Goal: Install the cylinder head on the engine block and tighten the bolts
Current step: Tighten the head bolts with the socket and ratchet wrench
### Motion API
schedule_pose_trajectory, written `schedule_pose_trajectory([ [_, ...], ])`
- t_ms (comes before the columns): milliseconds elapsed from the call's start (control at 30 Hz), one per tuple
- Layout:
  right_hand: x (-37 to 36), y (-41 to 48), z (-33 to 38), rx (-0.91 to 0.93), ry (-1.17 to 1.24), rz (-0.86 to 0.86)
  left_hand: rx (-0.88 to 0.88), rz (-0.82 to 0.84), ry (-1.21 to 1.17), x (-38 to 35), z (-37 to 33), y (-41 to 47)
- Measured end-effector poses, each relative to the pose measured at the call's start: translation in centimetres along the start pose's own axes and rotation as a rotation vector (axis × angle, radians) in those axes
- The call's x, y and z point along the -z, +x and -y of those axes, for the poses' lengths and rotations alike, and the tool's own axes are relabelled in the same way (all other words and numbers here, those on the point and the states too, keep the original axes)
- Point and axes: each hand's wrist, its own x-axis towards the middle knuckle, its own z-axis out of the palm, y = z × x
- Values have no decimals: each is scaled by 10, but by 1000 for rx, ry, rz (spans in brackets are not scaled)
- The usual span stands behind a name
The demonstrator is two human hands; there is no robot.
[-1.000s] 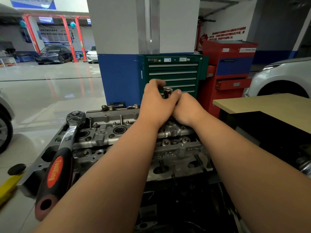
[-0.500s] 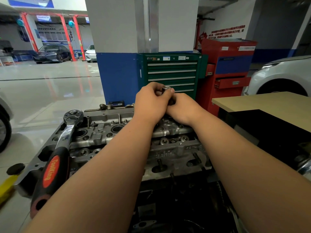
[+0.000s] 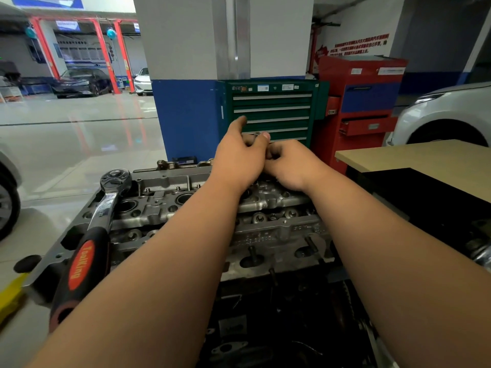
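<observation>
Head-worn view, forward-down, close over hands

Cylinder head (image 3: pixel 186 208) sits centre foreground atop the engine block (image 3: pixel 239 322), long axis running left to right. A ratchet wrench (image 3: pixel 87 248) lies across its left end, drive end toward the far side, grip overhanging the near edge. Left hand (image 3: pixel 239 158) and right hand (image 3: pixel 292 166) meet above the head's right half, side by side and touching, both gripping an upright tool stem (image 3: pixel 257 134) between them. Behind the head stands a pillar (image 3: pixel 225 35) with a drawer cabinet (image 3: pixel 271 112) against it and a taller cabinet (image 3: pixel 364 102) just right of that; a table (image 3: pixel 411 160) lies to the right with a car (image 3: pixel 446 112) beyond it, and another car (image 3: pixel 79 82) is parked far back left.
</observation>
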Motion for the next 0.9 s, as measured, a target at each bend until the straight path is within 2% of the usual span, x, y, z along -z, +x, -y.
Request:
schedule_pose_trajectory([
  [100,-2,1,1,11,-93,-69,7,-4,62,-6,0,-1],
  [200,-1,-1,2,1,8,3,-29,-66,110,-3,2,1],
  [300,2,-1,-1,-17,59,44,-24,-32,71,0,0,0],
  [400,1,1,-3,15,-4,-34,25,-25,-19,-2,-2,-1],
  [467,-1,-1,-1,47,-17,-64,12,-37,61,-3,0,-1],
  [567,0,-1,-2,41,109,34,-25,-72,137,-1,1,0],
  [633,2,-1,-2,24,68,81,-42,-40,114,1,0,0],
  [733,1,0,-1,33,-6,24,-21,-5,20,-1,0,-1],
  [800,-2,0,-1,27,-50,-37,-19,-15,65,-4,0,-1],
  [900,-3,-1,1,2,-15,-22,-55,-73,144,-3,2,1],
])
